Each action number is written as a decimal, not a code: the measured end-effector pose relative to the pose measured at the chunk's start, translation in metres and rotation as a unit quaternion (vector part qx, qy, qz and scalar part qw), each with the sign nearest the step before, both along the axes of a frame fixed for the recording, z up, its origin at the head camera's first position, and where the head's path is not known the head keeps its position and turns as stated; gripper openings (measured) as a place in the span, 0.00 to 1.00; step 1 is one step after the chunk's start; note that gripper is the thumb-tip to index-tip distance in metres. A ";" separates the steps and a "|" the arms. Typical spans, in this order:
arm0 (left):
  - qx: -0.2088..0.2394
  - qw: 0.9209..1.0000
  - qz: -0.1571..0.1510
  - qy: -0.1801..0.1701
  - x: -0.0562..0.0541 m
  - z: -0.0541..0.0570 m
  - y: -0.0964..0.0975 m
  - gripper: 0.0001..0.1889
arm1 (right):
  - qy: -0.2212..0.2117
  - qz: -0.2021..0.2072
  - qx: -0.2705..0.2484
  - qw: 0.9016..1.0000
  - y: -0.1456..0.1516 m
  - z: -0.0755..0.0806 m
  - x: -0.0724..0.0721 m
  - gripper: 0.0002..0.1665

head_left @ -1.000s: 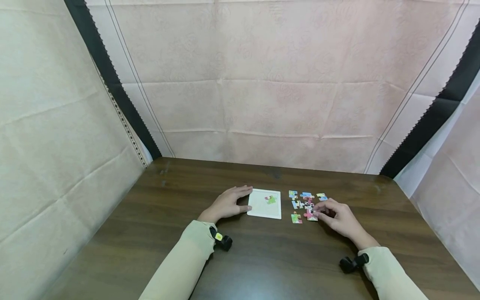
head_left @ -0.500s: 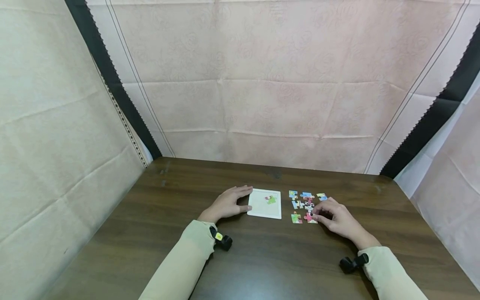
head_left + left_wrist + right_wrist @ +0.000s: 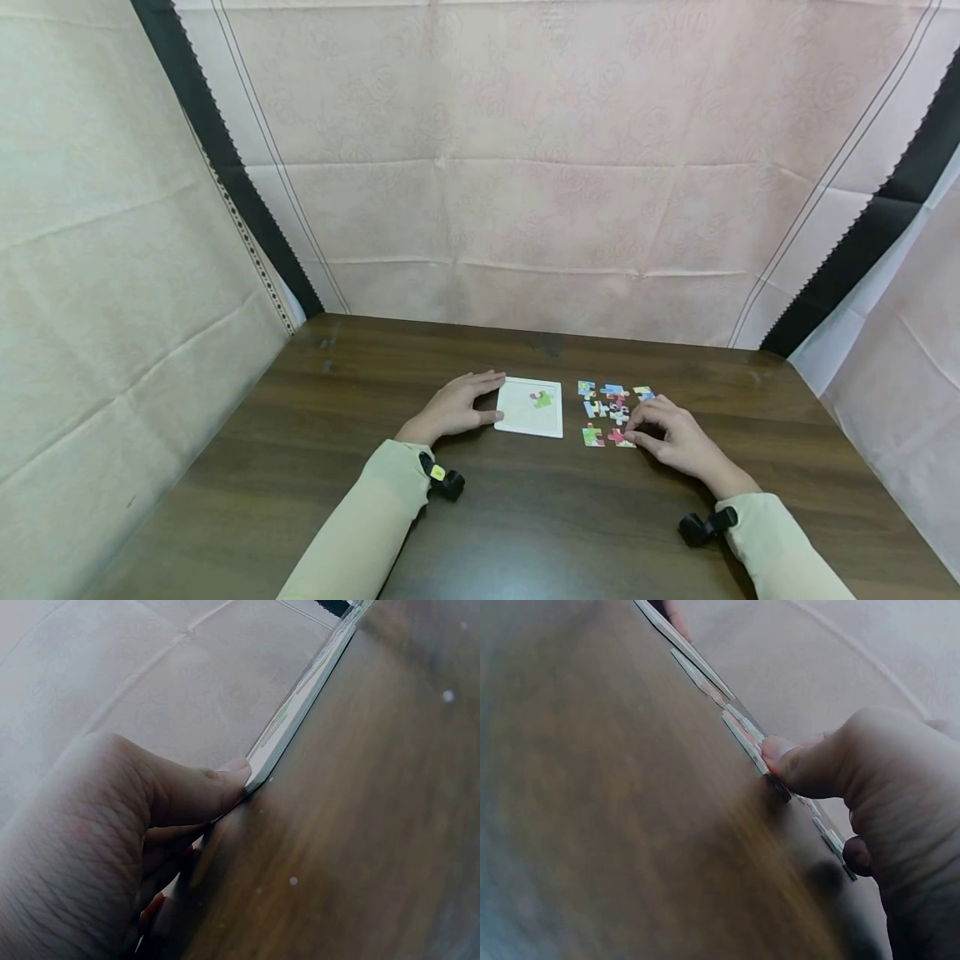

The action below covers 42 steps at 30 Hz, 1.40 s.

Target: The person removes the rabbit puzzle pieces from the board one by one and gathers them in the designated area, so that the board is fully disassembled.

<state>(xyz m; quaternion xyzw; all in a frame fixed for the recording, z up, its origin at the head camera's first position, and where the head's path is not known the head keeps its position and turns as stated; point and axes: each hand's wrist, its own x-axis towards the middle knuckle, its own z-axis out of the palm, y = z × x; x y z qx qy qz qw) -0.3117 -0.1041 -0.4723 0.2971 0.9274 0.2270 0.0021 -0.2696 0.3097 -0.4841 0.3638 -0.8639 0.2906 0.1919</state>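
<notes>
A white square puzzle frame (image 3: 517,412) lies on the table, with a green-and-pink jigsaw piece (image 3: 542,400) inside it. My left hand (image 3: 459,406) rests at the frame's left side, fingers extended along the far corner and thumb against its edge near the front. In the left wrist view the thumb (image 3: 202,793) touches the frame's corner. To the right, my right hand (image 3: 667,433) pinches the right side of a pink jigsaw piece (image 3: 617,437) with thumb and index finger. The thumb (image 3: 802,766) meets that piece's edge close over the table in the right wrist view.
Several loose jigsaw pieces lie between the frame and my right hand, among them a green one (image 3: 592,437), a blue-and-yellow one (image 3: 586,388) and another (image 3: 643,392) farther right. The brown wooden table (image 3: 487,533) meets a pale cloth backdrop (image 3: 555,208).
My right fingertips have drawn back slightly to the right, onto the pink piece's edge, uncovering more of it and its neighbour. The left hand and the frame have stayed put.
</notes>
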 end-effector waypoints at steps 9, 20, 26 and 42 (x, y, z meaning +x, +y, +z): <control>-0.001 1.000 -0.004 -0.002 0.003 0.003 0.001 0.38 | -0.003 -0.027 -0.053 0.998 -0.010 0.006 0.001 0.13; -0.005 1.000 -0.007 -0.004 0.003 -0.001 0.002 0.38 | -0.009 0.020 -0.042 0.999 -0.064 0.006 -0.006 0.05; -0.001 1.000 -0.005 -0.004 0.003 0.000 0.000 0.38 | 0.007 0.024 -0.039 0.999 -0.099 0.008 -0.017 0.03; 0.004 1.000 0.007 -0.019 0.006 0.004 0.000 0.38 | -0.099 -0.168 0.037 0.980 -0.147 0.012 -0.034 0.26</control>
